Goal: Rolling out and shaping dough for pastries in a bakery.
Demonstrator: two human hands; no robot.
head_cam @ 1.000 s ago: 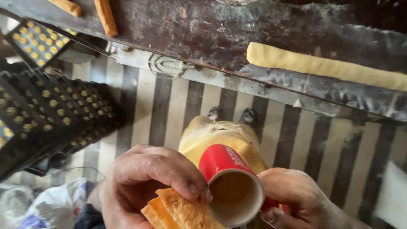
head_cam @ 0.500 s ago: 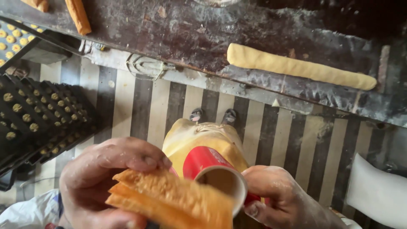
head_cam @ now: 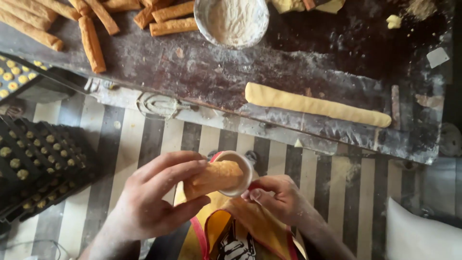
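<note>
**Pastry now pressed into the cup mouth, cup tipped toward the lens**

Left hand in the lower left of centre, grip closed around a golden baked pastry, thumb underneath, fingers wrapped over the top. Right hand lower centre, grip pinched on the cup, fingertips at its lower rim. Half a second ago the pastry held flat and wide below the cup; now folded narrower and lifted, its end lying across the pale rim and filling most of the opening. Red side of the cup, plain earlier, now almost hidden, only a sliver at the upper-left rim. Likely meaning: pastry being dipped or tucked into the cup, though the contents are hidden behind it.

Below the hands, a yellow garment with red trim at the bottom centre. Beneath everything, a black-and-white striped floor.

Across the upper frame, a dark floury surface, much more of it in view than before. On it, right of centre, a long roll of raw pale dough; at the top centre, a bowl of flour; at the upper left, a scatter of baked sticks. At the left edge, dark trays dotted with small yellow pieces.

Nothing between hands and surface; metal edge of the surface near the cup, not touching.
</note>
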